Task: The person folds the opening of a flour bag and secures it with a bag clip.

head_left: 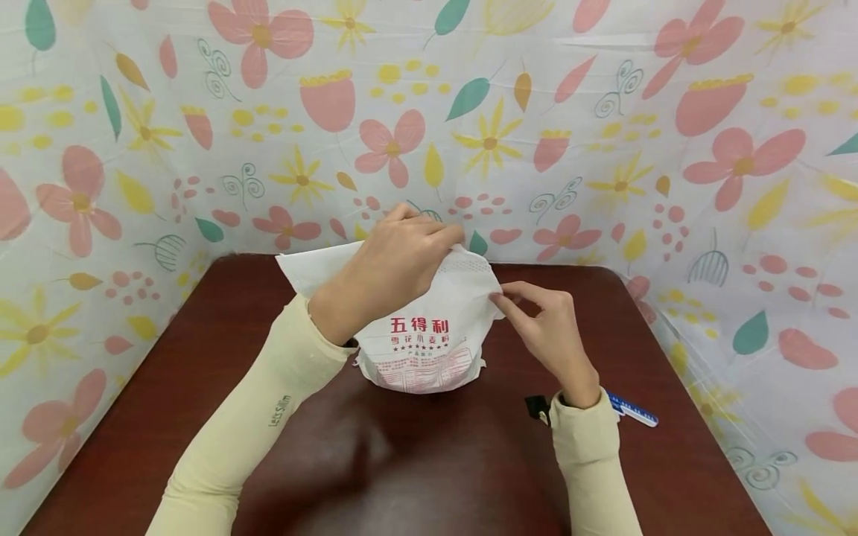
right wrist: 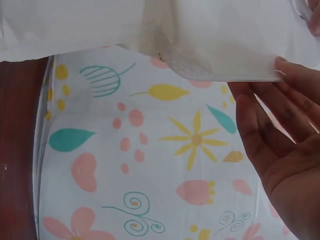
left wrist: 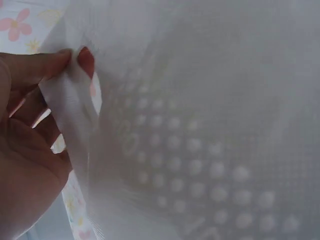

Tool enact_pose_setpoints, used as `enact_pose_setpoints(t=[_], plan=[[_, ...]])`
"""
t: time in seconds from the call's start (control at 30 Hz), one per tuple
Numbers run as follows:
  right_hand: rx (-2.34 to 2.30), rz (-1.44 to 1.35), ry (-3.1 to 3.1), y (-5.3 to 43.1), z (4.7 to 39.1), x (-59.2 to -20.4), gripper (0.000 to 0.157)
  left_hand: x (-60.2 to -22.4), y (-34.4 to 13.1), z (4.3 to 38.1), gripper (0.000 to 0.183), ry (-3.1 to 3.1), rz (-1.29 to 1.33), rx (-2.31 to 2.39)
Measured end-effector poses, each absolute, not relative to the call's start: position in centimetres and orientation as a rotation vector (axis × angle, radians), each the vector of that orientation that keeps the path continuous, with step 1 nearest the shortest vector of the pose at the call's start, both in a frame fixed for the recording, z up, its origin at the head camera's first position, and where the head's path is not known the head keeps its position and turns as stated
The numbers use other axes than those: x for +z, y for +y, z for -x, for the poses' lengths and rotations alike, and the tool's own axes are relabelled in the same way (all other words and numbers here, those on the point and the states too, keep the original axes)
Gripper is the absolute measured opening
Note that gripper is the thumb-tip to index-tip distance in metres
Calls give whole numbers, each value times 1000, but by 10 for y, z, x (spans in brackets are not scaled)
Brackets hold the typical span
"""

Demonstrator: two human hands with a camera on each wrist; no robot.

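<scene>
A white flour bag (head_left: 418,361) with red Chinese lettering stands on the table in the head view, its lower part rounded. My left hand (head_left: 402,260) grips its top edge from above. In the left wrist view, the thumb of that hand pinches the bag's edge beside a slit-like hole in the white sheet. My right hand (head_left: 546,327) pinches the bag's right edge between thumb and fingers. The right wrist view has the same hand (right wrist: 290,130) holding the bag's border. The bag's contents are hidden.
A blue and white slim object (head_left: 633,411) lies on the dark red-brown table (head_left: 415,461), beside my right wrist. A black strap-like piece (head_left: 536,406) shows at the right cuff. A flower-patterned curtain (head_left: 489,141) encloses the back and sides.
</scene>
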State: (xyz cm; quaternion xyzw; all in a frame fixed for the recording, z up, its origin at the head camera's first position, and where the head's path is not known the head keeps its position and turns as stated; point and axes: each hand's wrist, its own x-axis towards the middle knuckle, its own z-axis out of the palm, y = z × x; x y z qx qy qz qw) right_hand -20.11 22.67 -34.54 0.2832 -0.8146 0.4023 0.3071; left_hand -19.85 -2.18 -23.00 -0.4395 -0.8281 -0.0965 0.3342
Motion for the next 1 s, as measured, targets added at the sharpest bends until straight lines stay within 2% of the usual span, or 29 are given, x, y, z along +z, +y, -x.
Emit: enact_pose_setpoints(t=[0.4,0.57,0.73,1.0], plan=[[947,-787,-2118,223,193,-341,11,-238,-25,202,22,-2021,1149,-272],[985,-781,-2158,222,193,-344,16,-235,-24,200,7,-2191,1132,-283],[957,-777,-2160,222,195,-345,14,-237,-23,202,8,-2258,1132,-254],[965,-794,-2106,225,197,-345,12,-242,-28,206,22,-2115,1167,-290]])
